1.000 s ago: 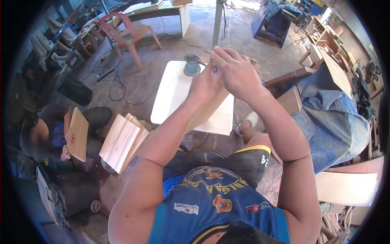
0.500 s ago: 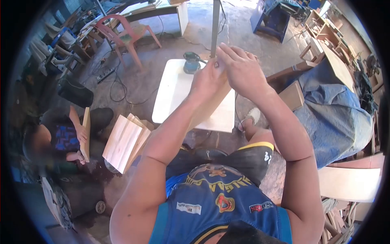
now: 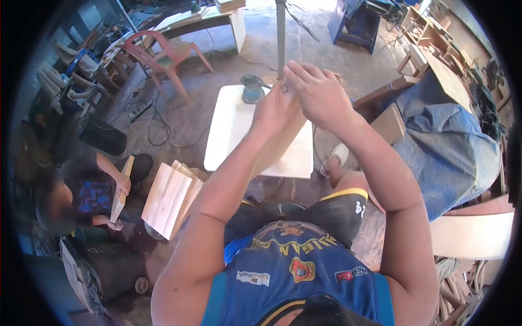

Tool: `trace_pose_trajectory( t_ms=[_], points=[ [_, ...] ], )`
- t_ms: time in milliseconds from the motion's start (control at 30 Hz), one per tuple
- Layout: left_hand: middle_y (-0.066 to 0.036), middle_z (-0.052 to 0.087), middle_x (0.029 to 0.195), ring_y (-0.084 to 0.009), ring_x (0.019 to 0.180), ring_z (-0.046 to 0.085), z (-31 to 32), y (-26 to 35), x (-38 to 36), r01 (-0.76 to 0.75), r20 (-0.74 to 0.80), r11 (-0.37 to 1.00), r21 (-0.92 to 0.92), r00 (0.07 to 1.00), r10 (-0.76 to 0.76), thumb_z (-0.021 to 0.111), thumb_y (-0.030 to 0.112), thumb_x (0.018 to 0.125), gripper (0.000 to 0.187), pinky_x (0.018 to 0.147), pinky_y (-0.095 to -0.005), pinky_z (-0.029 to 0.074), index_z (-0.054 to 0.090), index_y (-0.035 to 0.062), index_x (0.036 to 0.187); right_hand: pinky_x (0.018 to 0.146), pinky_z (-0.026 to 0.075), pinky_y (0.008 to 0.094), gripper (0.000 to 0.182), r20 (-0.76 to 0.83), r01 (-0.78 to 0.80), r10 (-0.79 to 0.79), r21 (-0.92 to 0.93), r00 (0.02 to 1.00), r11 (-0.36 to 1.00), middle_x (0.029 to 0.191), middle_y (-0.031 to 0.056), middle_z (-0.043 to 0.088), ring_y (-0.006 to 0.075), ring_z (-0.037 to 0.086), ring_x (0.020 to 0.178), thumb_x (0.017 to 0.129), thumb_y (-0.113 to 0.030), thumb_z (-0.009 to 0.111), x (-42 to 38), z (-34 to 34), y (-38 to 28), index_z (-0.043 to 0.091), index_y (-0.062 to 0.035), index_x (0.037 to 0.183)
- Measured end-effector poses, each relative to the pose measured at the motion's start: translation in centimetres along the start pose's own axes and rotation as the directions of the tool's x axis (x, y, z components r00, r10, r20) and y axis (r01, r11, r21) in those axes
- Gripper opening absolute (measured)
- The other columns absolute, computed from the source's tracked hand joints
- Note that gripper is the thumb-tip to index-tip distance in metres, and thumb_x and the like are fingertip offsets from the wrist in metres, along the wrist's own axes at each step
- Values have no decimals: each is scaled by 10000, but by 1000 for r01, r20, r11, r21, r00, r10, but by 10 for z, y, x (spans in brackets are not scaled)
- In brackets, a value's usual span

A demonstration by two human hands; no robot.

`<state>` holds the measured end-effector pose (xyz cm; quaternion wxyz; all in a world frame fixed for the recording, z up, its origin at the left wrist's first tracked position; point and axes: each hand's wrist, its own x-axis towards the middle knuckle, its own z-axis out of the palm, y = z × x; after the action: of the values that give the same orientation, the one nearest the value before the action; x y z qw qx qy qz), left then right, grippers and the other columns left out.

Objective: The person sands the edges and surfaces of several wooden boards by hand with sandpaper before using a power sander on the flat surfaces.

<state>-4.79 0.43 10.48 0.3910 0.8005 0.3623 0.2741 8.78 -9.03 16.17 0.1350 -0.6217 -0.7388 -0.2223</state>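
A pale wooden board (image 3: pixel 281 142) stands on edge between my forearms, over the white table. My left hand (image 3: pixel 276 108) is closed around its far upper end, thumb on top. My right hand (image 3: pixel 321 93) is bent over the same end from the right, its fingers close together and curled over the edge. Whether a small thing lies beneath the right palm is hidden. Just left of my hands, a sander (image 3: pixel 252 89) with a dark top rests on the white table (image 3: pixel 220 136). A light flat panel (image 3: pixel 298 157) lies at the table's near right corner.
Stacked wooden boards (image 3: pixel 168 195) stand to my left. Beyond them a co-worker holds another board (image 3: pixel 122 190). A red plastic chair (image 3: pixel 168 60) and cables (image 3: pixel 157 127) are farther off. A metal post (image 3: pixel 281 38) rises ahead; a blue tarp (image 3: pixel 440 157) covers things on the right.
The view has shifted slightly. My hands keep nearly the same hold at the board's end. The co-worker's board has tilted and moved a little right.
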Motion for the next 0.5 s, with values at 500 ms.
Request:
trace_pose_trajectory(
  t_ms=[500],
  points=[
    [-253,654,1232,-393,1168,635,-9,-1,-1,-82,-2,997,1,997,82,745,248,815,669,976,-437,496,481,72,1404,995,459,447,533,4,1,-2,98,1000,995,1476,108,515,289,506,1331,845,-45,550,6,-8,-6,546,-8,1377]
  ],
)
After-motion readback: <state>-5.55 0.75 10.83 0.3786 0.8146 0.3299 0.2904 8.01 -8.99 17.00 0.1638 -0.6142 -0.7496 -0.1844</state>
